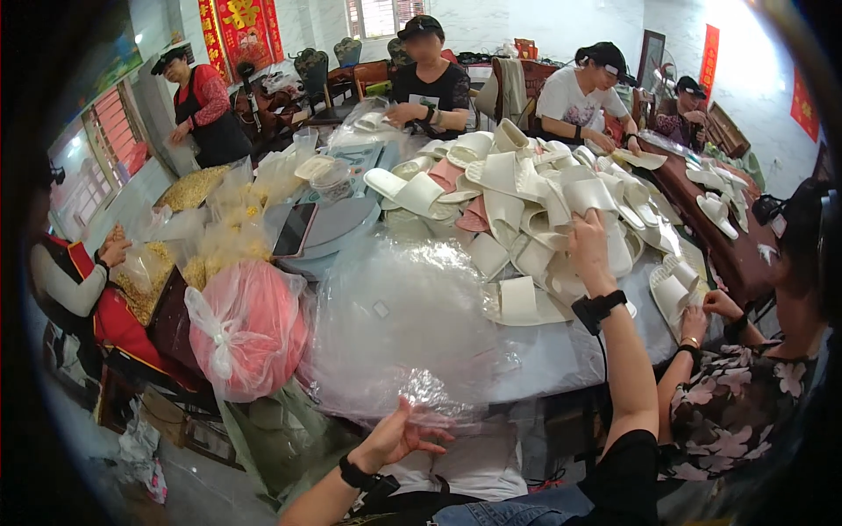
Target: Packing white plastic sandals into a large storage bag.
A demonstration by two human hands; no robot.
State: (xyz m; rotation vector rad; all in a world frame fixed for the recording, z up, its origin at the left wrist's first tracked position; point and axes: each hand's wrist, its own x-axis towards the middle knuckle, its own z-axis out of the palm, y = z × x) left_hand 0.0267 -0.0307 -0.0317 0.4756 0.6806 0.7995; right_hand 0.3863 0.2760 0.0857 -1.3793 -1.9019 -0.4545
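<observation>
My right hand (590,245) reaches out over a large heap of cream-white slippers, its fingers closed at the strap of one slipper (588,195). Part of that slipper is hidden by the hand and its neighbours. Close to my body, my left hand (405,438) is open, fingers apart, at the near edge of a stack of clear plastic bags (399,324). Nothing shows in its grasp. Between the bags and my right forearm lies a white slipper (519,300) on the grey table (561,364). A few pink slippers (474,215) show among the white ones.
A pink bundle in a tied clear bag (248,329) sits left of the plastic bags. Behind it, a phone (296,230) rests on a blue-grey round lid (338,223). Bags of small yellow pieces (145,279) stand farther left. Several people work around the table; one person's hands (706,317) handle slippers close on my right.
</observation>
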